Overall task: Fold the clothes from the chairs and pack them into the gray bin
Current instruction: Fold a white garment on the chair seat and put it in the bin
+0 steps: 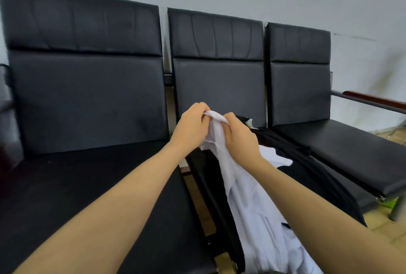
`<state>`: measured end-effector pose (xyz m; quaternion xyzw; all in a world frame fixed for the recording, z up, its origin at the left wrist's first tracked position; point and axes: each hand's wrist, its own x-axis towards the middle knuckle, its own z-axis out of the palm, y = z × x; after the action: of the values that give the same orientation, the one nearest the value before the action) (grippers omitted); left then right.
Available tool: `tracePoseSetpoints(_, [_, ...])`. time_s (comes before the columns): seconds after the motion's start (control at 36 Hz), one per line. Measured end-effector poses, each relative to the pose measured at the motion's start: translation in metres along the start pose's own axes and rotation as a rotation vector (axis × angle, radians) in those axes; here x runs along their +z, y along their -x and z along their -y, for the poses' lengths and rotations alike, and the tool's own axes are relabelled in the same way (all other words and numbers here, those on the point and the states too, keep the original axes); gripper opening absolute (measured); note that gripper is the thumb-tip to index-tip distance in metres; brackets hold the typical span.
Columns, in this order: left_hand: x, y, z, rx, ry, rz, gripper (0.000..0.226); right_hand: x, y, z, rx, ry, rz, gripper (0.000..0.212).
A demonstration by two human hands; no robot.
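Both your hands grip the same bunched edge of the white shirt (252,203): left hand (192,126) with fingers curled over the top fold, right hand (238,136) fisted round the cloth just beside it, knuckles almost touching. The shirt hangs down from your fingers, its lower part trailing over the middle chair (219,89) seat and out of the bottom of the frame.

Risks from here:
- Both grips sit at one spot, so the shirt likely hangs as a rope. Spread your hands along the edge before folding, or creases get locked in.
- The black garment (312,177) lies below and to the right of your fingers, partly under the white cloth. Lift fast and you may drag it off the seat edge, where it already droops.
- The trailing hem may snag in the gap between the seats, below your left wrist.

Hard to tell:
- Which part of the shirt you hold, collar or hem, can't be made out; your fingers cover it.
- Gray bin isn't in view.
- A small black-and-white piece (247,121) just past your right knuckles is unclear.
- A green thing (390,203) under the right chair (301,71) is cut off.
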<state>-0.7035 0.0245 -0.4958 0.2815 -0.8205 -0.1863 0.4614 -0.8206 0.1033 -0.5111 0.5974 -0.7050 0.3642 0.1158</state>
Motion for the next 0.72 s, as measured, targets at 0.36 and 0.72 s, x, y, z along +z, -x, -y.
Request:
tracePoseSetpoints(0.36, [-0.142,0.051,0.056,-0.092,-0.248,-0.233,0.017,0.064,-0.013,0.136,-0.189,-0.322,0.057,0.015])
tracePoseSetpoints(0.72, [-0.159,0.114,0.127,-0.437,-0.570,0.290,0.042,0.133,0.017,0.152,-0.141,-0.264,0.430,0.016])
